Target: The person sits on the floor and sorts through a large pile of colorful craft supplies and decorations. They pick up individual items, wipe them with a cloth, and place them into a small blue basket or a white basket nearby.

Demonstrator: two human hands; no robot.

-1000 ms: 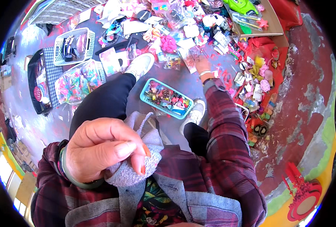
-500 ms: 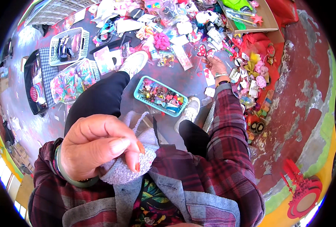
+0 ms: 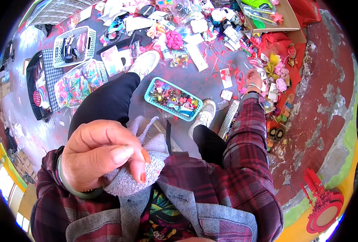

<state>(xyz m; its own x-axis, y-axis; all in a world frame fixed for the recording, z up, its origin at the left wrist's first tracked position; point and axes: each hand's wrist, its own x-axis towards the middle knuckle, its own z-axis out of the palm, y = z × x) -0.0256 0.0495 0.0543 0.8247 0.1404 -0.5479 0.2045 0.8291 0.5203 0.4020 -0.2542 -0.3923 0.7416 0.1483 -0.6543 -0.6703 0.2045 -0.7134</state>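
My left hand (image 3: 102,155) is raised close in front of my chest, fingers curled toward the thumb; whether anything is pinched there is hidden. Behind it hangs a fuzzy grey-lilac cloth thing (image 3: 140,173) with a thin loop. At the far right, my right hand (image 3: 253,78) reaches down beside a pile of fabric flowers (image 3: 282,72) and carded hair accessories; motion blurs its fingers and anything in them. Between my shoes, a turquoise plastic basket (image 3: 150,90) holds several small hair bows and clips. A white card with a red print (image 3: 226,78) lies left of my right hand.
A white basket (image 3: 92,44) and a bag of colourful pieces (image 3: 76,86) stand at the left. Packaged accessories, including a pink fabric flower (image 3: 174,39), cover the far floor. A cardboard box (image 3: 300,26) sits far right. My shoes (image 3: 146,64) flank the turquoise basket.
My right hand has moved right, from a red polka-dot bow toward the flower pile. The bow no longer shows where it was. My left hand has stayed nearly in place.
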